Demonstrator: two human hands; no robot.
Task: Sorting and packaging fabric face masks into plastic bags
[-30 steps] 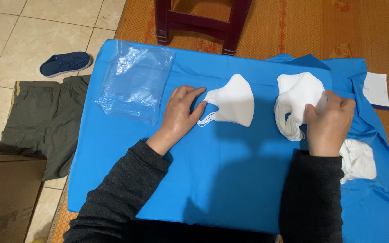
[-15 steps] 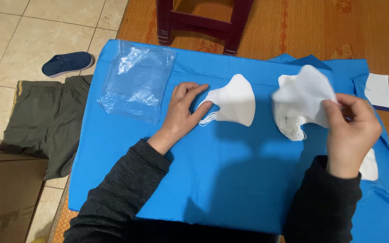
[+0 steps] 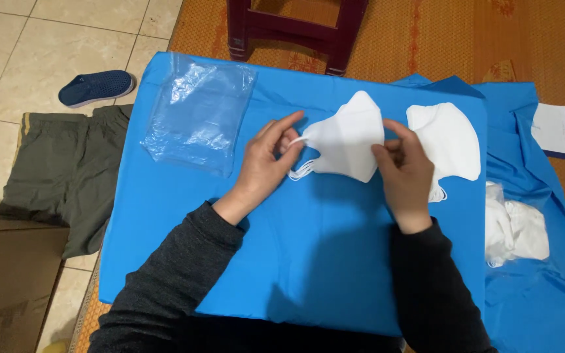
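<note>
White folded face mask (image 3: 346,138) sits between both hands on the blue cloth-covered board (image 3: 295,261). The left hand (image 3: 264,165) pinches its ear loops at the left edge with loosely curled fingers, while the right hand (image 3: 405,171) grips the mask's right edge between thumb and fingers. Just right of that hand lies a second white mask (image 3: 449,138), close to the board's right edge. A clear plastic bag (image 3: 197,111) rests flat near the upper left corner, apart from the left hand. Bare blue cloth lies open below the hands. Off the right edge, lower down, is a heap of white masks (image 3: 514,229). A dark wooden stool (image 3: 295,29) stands beyond the far edge.
</note>
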